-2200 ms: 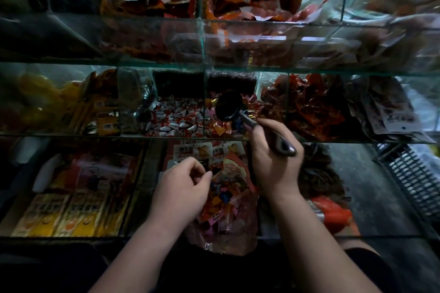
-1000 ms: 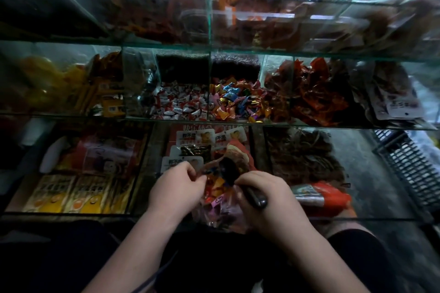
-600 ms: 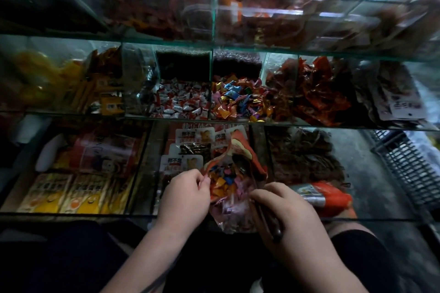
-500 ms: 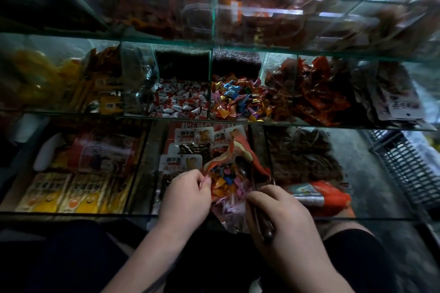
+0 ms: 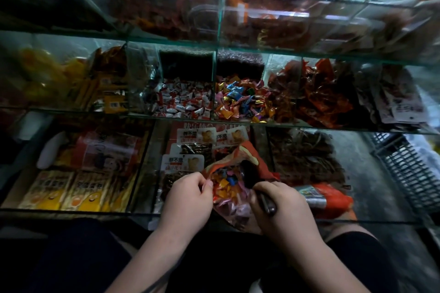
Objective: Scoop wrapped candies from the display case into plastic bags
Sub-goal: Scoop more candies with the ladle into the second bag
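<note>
Where the bag sits: low and near, in front of the bottom tier of the display case (image 5: 214,119), the plastic bag (image 5: 229,209) hangs between both hands with its mouth gaping upward.
Left side: the left hand (image 5: 188,195) pinches the bag's left rim, thumb against curled fingers.
Right side: the right hand (image 5: 283,207) is wrapped tight round the handle of the scoop (image 5: 248,175), knuckles just beside the bag's right edge.
Scoop head: dark and round, it's down inside the bag's mouth, with the handle slanting back to the near right through the fist.
Inside the bag: wrapped candies (image 5: 223,183) in orange, blue and pink, piled under the scoop head.
Candy bin: on the middle tier at centre sits a heap of mixed foil sweets (image 5: 242,102), with red-and-white sweets (image 5: 183,102) in the compartment to its left.
Right of the bin: crumpled red packets (image 5: 321,95).
Bottom tier, left: yellow packets (image 5: 71,192) lying flat.
Far right: a dark slatted basket (image 5: 409,169) outside the glass.
</note>
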